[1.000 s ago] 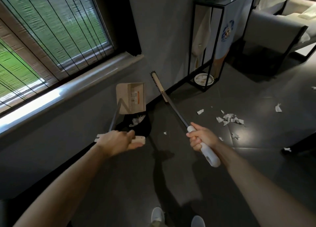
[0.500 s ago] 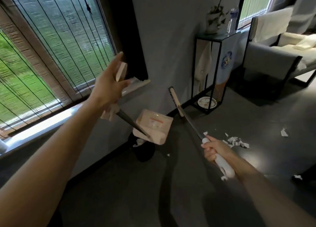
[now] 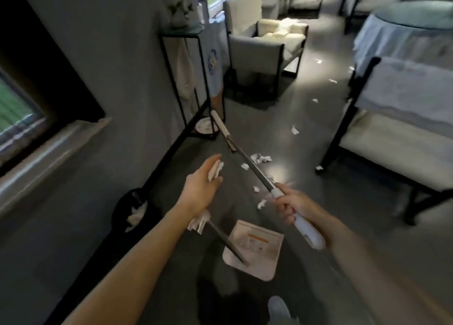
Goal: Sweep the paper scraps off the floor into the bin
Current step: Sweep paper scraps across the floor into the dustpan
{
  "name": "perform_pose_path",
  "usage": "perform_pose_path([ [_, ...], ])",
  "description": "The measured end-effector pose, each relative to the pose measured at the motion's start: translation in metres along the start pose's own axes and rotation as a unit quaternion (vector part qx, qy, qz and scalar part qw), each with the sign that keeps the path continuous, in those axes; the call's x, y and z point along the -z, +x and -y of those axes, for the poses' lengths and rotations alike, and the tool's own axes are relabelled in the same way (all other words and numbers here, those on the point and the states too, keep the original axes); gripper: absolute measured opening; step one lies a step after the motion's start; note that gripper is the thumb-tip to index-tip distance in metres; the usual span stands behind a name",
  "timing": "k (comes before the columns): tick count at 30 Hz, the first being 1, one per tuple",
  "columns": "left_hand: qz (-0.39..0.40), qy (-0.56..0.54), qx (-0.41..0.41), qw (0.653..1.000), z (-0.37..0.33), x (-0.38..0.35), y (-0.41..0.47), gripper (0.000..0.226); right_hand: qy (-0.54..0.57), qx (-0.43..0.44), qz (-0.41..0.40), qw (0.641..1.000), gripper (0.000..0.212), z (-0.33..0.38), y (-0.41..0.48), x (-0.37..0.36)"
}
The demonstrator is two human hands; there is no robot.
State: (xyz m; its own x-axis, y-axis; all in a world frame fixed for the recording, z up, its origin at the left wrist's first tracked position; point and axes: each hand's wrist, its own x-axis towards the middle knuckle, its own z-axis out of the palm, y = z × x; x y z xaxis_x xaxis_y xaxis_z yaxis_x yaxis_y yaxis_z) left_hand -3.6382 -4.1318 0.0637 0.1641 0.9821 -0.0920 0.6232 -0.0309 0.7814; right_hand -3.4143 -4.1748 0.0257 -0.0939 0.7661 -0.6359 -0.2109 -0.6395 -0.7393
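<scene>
The left hand [image 3: 201,190] is holding the white grip of the dustpan [image 3: 255,250], with thumb and fingers closing along it. The pan is sitting low ahead of the person's shoe [image 3: 278,307]; I cannot tell whether it is touching the floor [image 3: 282,118]. The right hand [image 3: 291,207] is wrapping tightly round the white handle of the broom [image 3: 247,163], whose shaft is slanting away toward a black metal stand [image 3: 181,31]. Paper scraps [image 3: 260,158] are lying on the floor beside the shaft, with more trailing toward the armchair [image 3: 257,45]. The black bin [image 3: 119,207] is standing against the left wall, with white paper showing inside.
</scene>
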Motion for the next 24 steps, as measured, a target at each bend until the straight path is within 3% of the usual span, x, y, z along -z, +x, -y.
perform_pose_path([
  [3, 0.085, -0.031, -0.015, 0.996, -0.01, -0.042, -0.009, 0.047, 0.071, -0.006, -0.031, 0.997, 0.064, -0.034, -0.021, 0.024],
  [7, 0.186, -0.065, -0.012, 0.98, -0.034, -0.096, -0.027, 0.051, 0.162, -0.006, -0.128, 0.978, 0.06, -0.081, -0.065, 0.063],
  [12, 0.286, -0.04, -0.108, 0.951, -0.075, -0.161, -0.055, 0.051, 0.284, 0.021, -0.225, 0.932, 0.06, -0.137, -0.132, 0.108],
  [16, 0.329, -0.008, -0.182, 0.927, -0.115, -0.216, -0.075, 0.049, 0.361, 0.036, -0.292, 0.885, 0.059, -0.175, -0.189, 0.156],
  [20, 0.351, 0.001, -0.237, 0.906, -0.165, -0.28, -0.099, 0.05, 0.411, 0.054, -0.34, 0.844, 0.042, -0.21, -0.241, 0.212],
  [24, 0.329, -0.002, -0.273, 0.904, -0.224, -0.358, -0.118, 0.048, 0.384, 0.063, -0.404, 0.828, 0.032, -0.239, -0.29, 0.282],
])
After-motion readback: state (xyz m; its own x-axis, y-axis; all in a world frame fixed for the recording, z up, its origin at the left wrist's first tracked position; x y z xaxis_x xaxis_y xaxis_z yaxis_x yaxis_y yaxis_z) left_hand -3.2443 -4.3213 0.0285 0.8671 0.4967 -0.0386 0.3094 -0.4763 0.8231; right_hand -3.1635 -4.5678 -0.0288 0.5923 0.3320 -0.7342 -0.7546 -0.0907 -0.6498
